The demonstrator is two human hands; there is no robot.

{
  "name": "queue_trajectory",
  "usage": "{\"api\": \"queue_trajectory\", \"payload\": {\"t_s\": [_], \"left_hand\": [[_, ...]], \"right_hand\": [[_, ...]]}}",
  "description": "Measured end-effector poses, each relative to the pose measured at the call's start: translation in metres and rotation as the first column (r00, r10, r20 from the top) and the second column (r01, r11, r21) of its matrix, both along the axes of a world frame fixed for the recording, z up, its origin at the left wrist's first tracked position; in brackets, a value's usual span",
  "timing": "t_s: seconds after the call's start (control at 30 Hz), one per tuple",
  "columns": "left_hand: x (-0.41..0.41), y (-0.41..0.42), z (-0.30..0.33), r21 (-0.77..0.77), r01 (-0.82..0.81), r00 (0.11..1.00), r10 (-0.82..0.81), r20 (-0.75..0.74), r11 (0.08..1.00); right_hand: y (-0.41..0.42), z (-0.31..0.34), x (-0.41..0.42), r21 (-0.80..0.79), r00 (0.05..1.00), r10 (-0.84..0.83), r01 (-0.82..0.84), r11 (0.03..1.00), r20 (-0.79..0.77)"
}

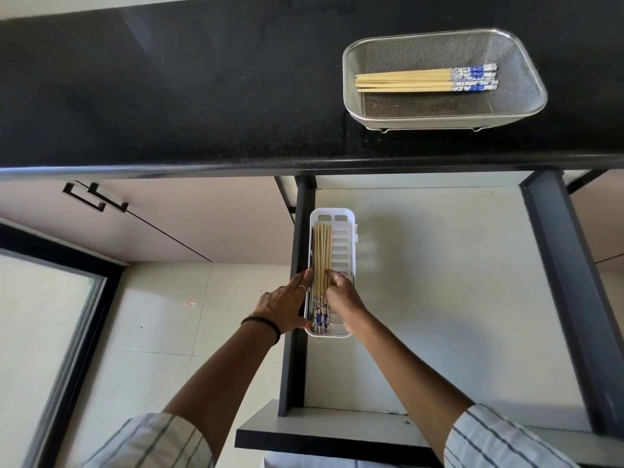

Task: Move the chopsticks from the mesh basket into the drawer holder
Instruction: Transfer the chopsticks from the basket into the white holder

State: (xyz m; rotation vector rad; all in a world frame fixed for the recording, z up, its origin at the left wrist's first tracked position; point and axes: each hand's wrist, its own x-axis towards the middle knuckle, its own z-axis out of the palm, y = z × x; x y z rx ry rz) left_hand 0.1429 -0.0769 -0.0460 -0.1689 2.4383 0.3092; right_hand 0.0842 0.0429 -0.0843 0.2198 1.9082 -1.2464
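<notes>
A steel mesh basket (526, 99) sits on the black counter at the upper right, with several cream chopsticks (405, 81) with blue-and-white ends lying flat in it. In the open drawer below, a white slotted holder (341, 238) lies along the left wall with several chopsticks (320, 255) in it. My left hand (283, 309) rests flat against the holder's left side, fingers extended. My right hand (344, 292) is over the holder with its fingers curled on the chopsticks there.
The open drawer (439, 298) has a white floor and dark side rails. The black counter (169, 96) runs across the top. At left are closed cabinet fronts with black handles (94, 197) and a pale tiled floor.
</notes>
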Motion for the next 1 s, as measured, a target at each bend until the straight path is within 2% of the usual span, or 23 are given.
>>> {"api": "queue_trajectory", "payload": {"t_s": [0.1, 0.23, 0.43, 0.63, 0.83, 0.93, 1.0], "left_hand": [[0.0, -0.001, -0.001, 0.007, -0.014, 1.0, 0.014, 0.01, 1.0], [0.001, -0.001, -0.002, 0.006, -0.029, 0.999, 0.029, 0.014, 1.0], [0.003, 0.001, -0.003, -0.013, -0.046, 0.999, 0.047, 0.02, 0.999], [0.001, 0.002, -0.001, -0.036, -0.038, 0.998, 0.04, 0.04, 0.999], [-0.005, 0.006, 0.006, -0.118, 0.045, 0.997, -0.037, 0.07, 0.992], [-0.006, 0.007, 0.007, -0.131, 0.075, 0.995, -0.066, 0.074, 0.989], [-0.006, 0.006, 0.007, -0.142, 0.099, 0.994, -0.09, 0.068, 0.985]], "right_hand": [[-0.001, 0.005, 0.0, 0.086, 0.999, -0.028, 0.024, 0.996, 0.034], [-0.005, 0.008, 0.01, 0.159, 0.983, -0.069, 0.042, 0.986, 0.168], [-0.002, 0.009, 0.022, 0.127, 0.993, 0.067, -0.079, 0.989, 0.098], [0.008, 0.02, 0.014, 0.131, 0.984, 0.132, -0.148, 0.98, 0.12], [0.011, 0.066, -0.017, 0.13, 0.968, 0.25, -0.249, 0.96, 0.005], [0.014, 0.101, -0.047, 0.043, 0.957, 0.281, -0.279, 0.959, -0.072], [0.017, 0.132, -0.075, -0.04, 0.948, 0.236, -0.25, 0.968, -0.213]]}}
